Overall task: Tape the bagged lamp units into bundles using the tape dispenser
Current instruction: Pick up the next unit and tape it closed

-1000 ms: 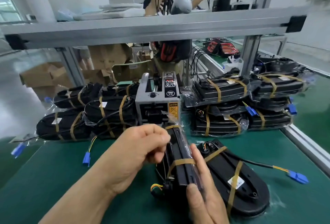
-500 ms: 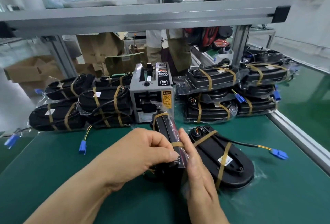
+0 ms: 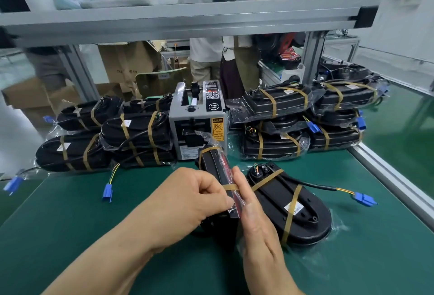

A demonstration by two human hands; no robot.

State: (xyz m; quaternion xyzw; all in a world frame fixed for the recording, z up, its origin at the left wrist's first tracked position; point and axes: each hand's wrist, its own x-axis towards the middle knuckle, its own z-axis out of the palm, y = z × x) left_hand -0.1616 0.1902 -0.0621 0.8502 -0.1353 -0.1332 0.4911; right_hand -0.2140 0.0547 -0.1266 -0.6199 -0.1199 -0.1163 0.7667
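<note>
Hands, two: left hand (image 3: 187, 198) is pinching tape strip (image 3: 231, 186) onto bagged lamp bundle (image 3: 215, 165), which is standing on edge on near-centre tabletop (image 3: 70, 212), just before tape dispenser (image 3: 197, 118). Right hand (image 3: 256, 231) is pressing flat-fingered against its right side. Handling, judged: rigid, light, film slippery; grip housing edges.

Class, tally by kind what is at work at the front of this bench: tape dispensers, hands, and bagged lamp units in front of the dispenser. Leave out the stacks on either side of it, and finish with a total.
Tape dispenser: 1
Hands: 2, the left hand and the right hand
Lamp units: 2, the held lamp unit and the lying lamp unit
Total: 5
</note>
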